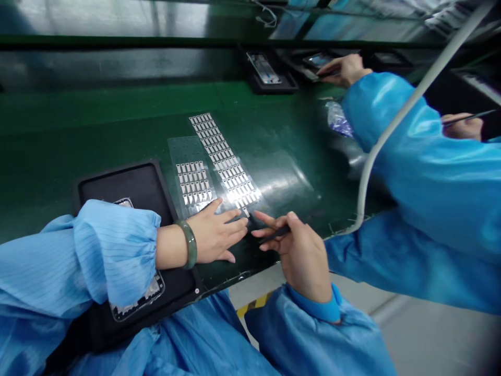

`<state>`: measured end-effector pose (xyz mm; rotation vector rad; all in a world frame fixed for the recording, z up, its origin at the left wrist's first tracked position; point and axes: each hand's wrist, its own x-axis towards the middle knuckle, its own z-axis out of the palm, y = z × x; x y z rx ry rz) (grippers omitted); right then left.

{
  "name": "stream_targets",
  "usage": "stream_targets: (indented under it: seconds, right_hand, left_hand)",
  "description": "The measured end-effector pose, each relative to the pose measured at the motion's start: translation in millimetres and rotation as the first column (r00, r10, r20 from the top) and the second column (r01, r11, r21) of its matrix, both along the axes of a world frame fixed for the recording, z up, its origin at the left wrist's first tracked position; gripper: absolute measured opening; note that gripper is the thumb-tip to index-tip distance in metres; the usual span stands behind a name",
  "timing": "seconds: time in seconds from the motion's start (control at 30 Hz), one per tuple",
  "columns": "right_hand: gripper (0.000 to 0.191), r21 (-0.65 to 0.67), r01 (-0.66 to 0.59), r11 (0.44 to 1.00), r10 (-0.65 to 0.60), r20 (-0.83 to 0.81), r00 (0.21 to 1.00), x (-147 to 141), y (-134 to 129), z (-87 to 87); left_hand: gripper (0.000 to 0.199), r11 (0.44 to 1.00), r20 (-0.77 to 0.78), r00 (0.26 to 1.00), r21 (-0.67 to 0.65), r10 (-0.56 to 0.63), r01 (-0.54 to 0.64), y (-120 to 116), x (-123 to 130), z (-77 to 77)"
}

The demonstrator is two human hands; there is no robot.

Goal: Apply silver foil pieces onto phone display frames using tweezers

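Note:
My left hand (219, 232), with a green bangle at its wrist, lies palm down with its fingers spread. Its fingertips rest at the lower ends of two clear sheets of small metallic stickers, a long sheet (225, 159) and a shorter sheet (192, 180) whose upper part is bare. Just to the right, my right hand (303, 250) is closed around black tweezers (276, 235), their tip pointing left toward my left fingers. Under my left forearm a phone frame (154, 292) is partly hidden on a black tray (125, 183).
A co-worker's blue sleeve (415, 136) reaches in from the right, a hand (346, 70) over a far phone part. Another black tray (274, 86) holds a phone frame. A pale cable (378, 149) hangs down in front. A plastic bag (338, 119) lies near the sleeve.

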<state>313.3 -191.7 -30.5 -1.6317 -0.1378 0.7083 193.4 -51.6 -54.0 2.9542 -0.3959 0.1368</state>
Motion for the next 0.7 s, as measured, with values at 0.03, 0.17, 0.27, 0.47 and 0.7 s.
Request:
stream_targets:
  seconds: [0.03, 0.17, 0.27, 0.47, 0.7]
  right_hand:
    - [0.039, -0.036, -0.019, 0.999, 0.019, 0.007, 1.000, -1.5, -0.9, -0.7]
    - [0.041, -0.126, -0.072, 0.989, 0.080, 0.056, 0.995, -9.5, -3.6, -4.1]
    - [0.043, -0.185, -0.067, 0.980, 0.087, 0.104, 0.991, -13.1, -3.7, -4.6]
    - [0.043, -0.209, -0.069, 0.975, 0.088, 0.087, 0.992, -13.2, 0.3, -1.8]
    - [0.037, -0.094, -0.033, 0.995, 0.019, -0.142, 0.990, -5.4, 5.3, 9.1]
  left_hand:
    - [0.057, 1.000, -0.004, 1.000, -0.004, -0.002, 0.002, 0.0, -0.1, 0.2]
    - [0.056, 1.000, -0.033, 0.999, -0.026, -0.012, 0.011, -0.4, -0.3, 2.4]
    - [0.058, 0.999, -0.053, 0.999, -0.035, -0.004, 0.002, -1.2, -0.1, 4.2]
    - [0.061, 1.000, -0.069, 0.998, -0.027, 0.000, -0.002, -3.8, 0.6, 6.8]
    - [0.056, 0.999, -0.017, 1.000, -0.033, 0.016, -0.017, -4.6, -0.8, 5.1]
